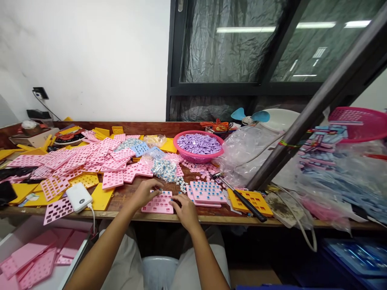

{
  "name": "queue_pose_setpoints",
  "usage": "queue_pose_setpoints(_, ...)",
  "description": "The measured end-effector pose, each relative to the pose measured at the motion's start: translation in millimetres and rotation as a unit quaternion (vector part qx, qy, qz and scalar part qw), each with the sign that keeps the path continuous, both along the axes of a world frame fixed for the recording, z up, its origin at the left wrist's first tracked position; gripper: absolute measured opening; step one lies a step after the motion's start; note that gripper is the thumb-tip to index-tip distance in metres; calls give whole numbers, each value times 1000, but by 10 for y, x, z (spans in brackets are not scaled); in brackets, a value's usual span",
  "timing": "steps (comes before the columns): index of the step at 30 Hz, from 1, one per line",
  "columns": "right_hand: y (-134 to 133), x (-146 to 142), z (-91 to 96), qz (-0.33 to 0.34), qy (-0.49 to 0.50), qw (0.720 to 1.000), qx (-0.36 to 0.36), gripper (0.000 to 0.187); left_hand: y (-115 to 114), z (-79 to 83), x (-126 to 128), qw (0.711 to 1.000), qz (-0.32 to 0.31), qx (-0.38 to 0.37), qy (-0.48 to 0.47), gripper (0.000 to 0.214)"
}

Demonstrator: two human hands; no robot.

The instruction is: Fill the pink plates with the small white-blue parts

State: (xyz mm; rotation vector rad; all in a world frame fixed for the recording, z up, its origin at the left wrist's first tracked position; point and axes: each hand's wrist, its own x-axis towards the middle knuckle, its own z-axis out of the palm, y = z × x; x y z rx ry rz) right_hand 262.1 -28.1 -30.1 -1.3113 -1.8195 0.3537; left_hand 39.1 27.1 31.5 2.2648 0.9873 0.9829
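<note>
A pink board [157,207] with rows of square recesses lies flat near the table's front edge, between my hands. A few small blue-topped pieces sit along its far row. My left hand [148,192] reaches over the board's far left part, thumb and finger pinched; whatever lies between them is too small to make out. At the board's right edge, my right hand [185,210] has its fingertips drawn together beside a blue piece, their grip partly hidden. Beyond the board spreads a heap of small blue-and-white pieces [165,170], partly spilling from a clear bag.
Right of my hands are stacked pink boards [208,191] with blue pieces, a hammer [246,204] on a yellow board [256,198], and a slanted metal post [290,139]. Behind stands a pink basket [198,158] of purple pieces. Pink boards [81,157] and a white power bank [79,197] lie left.
</note>
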Motion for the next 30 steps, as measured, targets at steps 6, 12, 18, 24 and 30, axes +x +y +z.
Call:
queue_pose_setpoints(6, 66, -18, -13, -2, -1, 1000, -9, 18, -210, -186, -440, 996, 67, 12, 50, 21)
queue_pose_setpoints(12, 165, -58, 81, -21, -54, 998, -10, 18, -224, -396, -416, 986, 121, 29, 110, 17)
queue_pose_setpoints(18, 216, -86, 74, -5, -47, 999, -12, 18, -37, -409, -226, 974, 122, 106, 161, 13)
queue_pose_setpoints(24, 207, -89, 39, -13, -42, 999, 1, 16, 121, -446, -160, 973, 88, 134, 166, 14)
queue_pose_setpoints(30, 224, -90, 53, -7, -51, 999, 3, 18, 91, -438, -177, 967, 88, 148, 186, 18)
